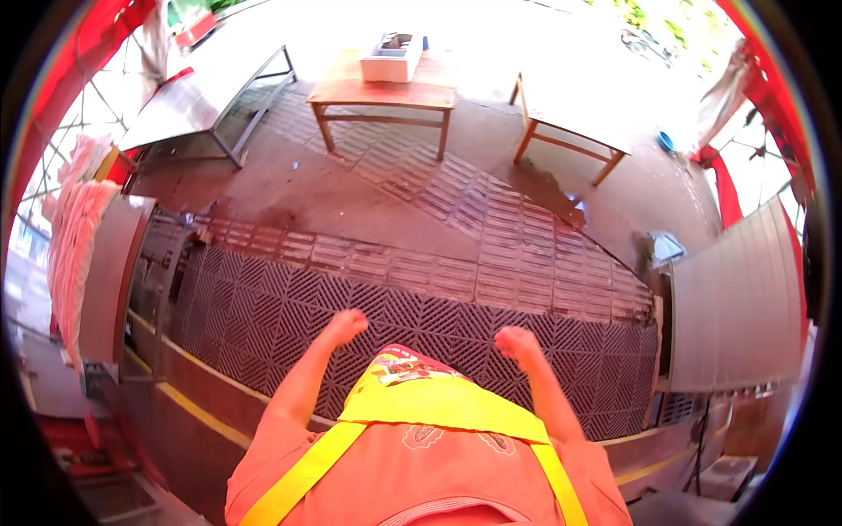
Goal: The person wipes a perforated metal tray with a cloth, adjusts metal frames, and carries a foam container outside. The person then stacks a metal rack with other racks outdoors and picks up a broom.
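Note:
Both arms are held out in front of the body, apart from each other, above a dark ribbed floor mat [421,320]. My left hand [347,325] is curled closed, and nothing shows in it. On the other side of the yellow apron [438,405], my right hand [517,342] has its fingers folded in and slightly blurred; whether they hold anything is too small to tell. Neither hand touches an object that I can make out.
Ahead stands a wooden table [386,92] with a white box [390,66]. A metal-framed table [189,110] is at the left, a wooden bench [574,131] at the right. Steps with yellow edges [206,416] lie beside the mat. A grey panel [737,302] stands far right.

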The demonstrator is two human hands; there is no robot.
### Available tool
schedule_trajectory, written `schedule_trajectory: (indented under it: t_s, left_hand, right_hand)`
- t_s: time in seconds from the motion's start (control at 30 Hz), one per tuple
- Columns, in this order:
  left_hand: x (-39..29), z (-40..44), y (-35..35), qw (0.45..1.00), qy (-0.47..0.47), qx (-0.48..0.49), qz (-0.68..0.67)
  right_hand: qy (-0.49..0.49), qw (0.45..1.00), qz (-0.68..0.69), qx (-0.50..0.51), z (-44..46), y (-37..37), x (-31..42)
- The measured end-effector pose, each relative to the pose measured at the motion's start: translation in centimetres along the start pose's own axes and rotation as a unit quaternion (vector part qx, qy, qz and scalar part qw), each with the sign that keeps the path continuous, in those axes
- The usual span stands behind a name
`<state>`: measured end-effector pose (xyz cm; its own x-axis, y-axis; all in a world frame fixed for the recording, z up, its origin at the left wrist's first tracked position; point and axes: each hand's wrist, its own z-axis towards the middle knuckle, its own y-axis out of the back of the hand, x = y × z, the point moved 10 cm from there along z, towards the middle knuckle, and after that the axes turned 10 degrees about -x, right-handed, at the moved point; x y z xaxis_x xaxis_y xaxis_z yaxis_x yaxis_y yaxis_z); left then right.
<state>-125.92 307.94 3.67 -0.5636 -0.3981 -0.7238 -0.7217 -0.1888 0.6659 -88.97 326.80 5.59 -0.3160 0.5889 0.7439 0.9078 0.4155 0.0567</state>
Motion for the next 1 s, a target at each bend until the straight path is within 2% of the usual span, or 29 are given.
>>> schedule_trajectory:
  t_s: [0.03, 0.07, 0.13, 0.17, 0.2, 0.23, 0.27, 0.3, 0.33, 0.37, 0.43, 0.5, 0.6, 0.67, 0.77, 0.9, 1.0]
  left_hand:
    - [-4.6, 1.8, 3.9, 0.991, -0.089, -0.098, -0.035]
    - [-8.3, 3.8, 7.4, 0.992, -0.068, -0.092, -0.045]
    - [-19.0, 6.0, 17.4, 0.971, -0.148, -0.18, -0.06]
    - [-24.1, 5.5, 22.8, 0.933, -0.226, -0.276, -0.04]
    - [-28.1, 4.5, 27.4, 0.918, -0.231, -0.317, -0.055]
    - [-32.4, 2.0, 31.7, 0.886, -0.274, -0.369, -0.064]
    - [-36.6, -1.1, 35.2, 0.837, -0.373, -0.397, -0.047]
    - [-39.1, -4.4, 38.4, 0.803, -0.413, -0.418, -0.102]
    - [-41.7, -8.7, 40.7, 0.685, -0.579, -0.421, -0.135]
    - [-42.9, -11.8, 41.4, 0.64, -0.625, -0.434, -0.112]
    - [-45.0, -16.1, 41.5, 0.578, -0.688, -0.435, -0.058]
    - [-46.1, -18.8, 40.6, 0.533, -0.734, -0.421, -0.018]
    - [-46.0, -20.8, 39.7, 0.506, -0.756, -0.415, 0.015]
    - [-45.7, -21.4, 39.5, 0.498, -0.762, -0.413, 0.032]
    - [-44.8, -21.8, 40.0, 0.495, -0.758, -0.421, 0.043]
    - [-42.8, -22.0, 41.5, 0.498, -0.748, -0.436, 0.059]
    - [-40.2, -21.7, 43.5, 0.503, -0.735, -0.451, 0.06]
  right_hand:
    - [0.057, 0.997, -0.052, 0.018, 1.7, 0.0, 3.8]
    - [0.128, 0.99, -0.018, 0.046, 2.6, -0.9, 8.9]
    - [0.193, 0.978, 0.058, 0.051, -0.1, -3.8, 20.5]
    - [0.252, 0.956, 0.105, 0.11, -2.1, -5.8, 26.1]
    - [0.339, 0.919, 0.108, 0.17, -6.2, -8.2, 32.1]
    - [0.405, 0.883, 0.115, 0.209, -10.1, -10.1, 36.6]
    - [0.469, 0.839, 0.121, 0.248, -14.2, -11.8, 40.3]
    - [0.535, 0.785, 0.12, 0.29, -18.7, -13.1, 43.0]
    - [0.596, 0.723, 0.117, 0.331, -23.1, -14.2, 45.2]
    - [0.646, 0.67, 0.118, 0.347, -27.1, -14.6, 46.4]
    - [0.733, 0.56, 0.112, 0.37, -34.2, -14.7, 47.0]
    - [0.78, 0.482, 0.089, 0.39, -39.1, -15.3, 46.2]
    - [0.812, 0.403, 0.058, 0.418, -43.3, -17.1, 44.9]
    - [0.821, 0.372, 0.049, 0.43, -44.6, -18.4, 44.4]
    - [0.821, 0.359, 0.04, 0.442, -45.2, -20.2, 44.3]
    - [0.806, 0.377, 0.053, 0.453, -43.2, -23.3, 44.9]
    - [0.743, 0.427, 0.075, 0.509, -40.5, -27.6, 46.3]
